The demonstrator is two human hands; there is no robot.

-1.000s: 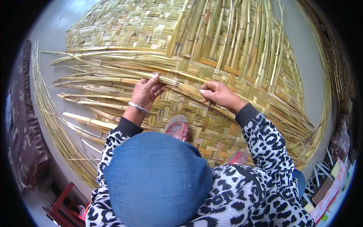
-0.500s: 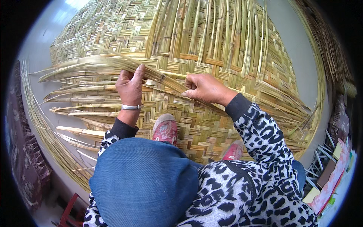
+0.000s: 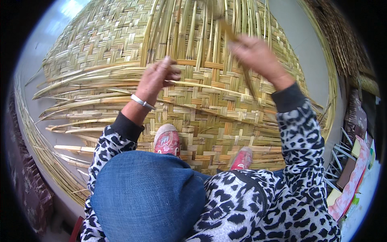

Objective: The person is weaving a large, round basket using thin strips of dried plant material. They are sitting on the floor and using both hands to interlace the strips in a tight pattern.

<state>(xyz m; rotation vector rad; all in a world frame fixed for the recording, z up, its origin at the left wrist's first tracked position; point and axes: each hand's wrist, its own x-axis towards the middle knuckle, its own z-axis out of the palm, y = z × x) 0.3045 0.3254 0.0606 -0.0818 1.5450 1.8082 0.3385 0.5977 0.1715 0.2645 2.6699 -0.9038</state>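
Brown, slender, blurred, a strip (image 3: 227,29) seems gripped by right fingers (image 3: 239,47), left fingers (image 3: 172,75) loosely parted.

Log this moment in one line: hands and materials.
Left hand: thumb raised, over woven mat | Right hand: gripping brown strip, blurred | Strip ends: jutting past mat's left edge

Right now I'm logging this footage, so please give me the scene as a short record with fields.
Left hand: half-open, over the woven mat
Left wrist: pale bracelet
Right hand: motion-blurred, gripping a brown strip
Feet: two red shoes on the mat
Far left: long thin stalks on grey floor
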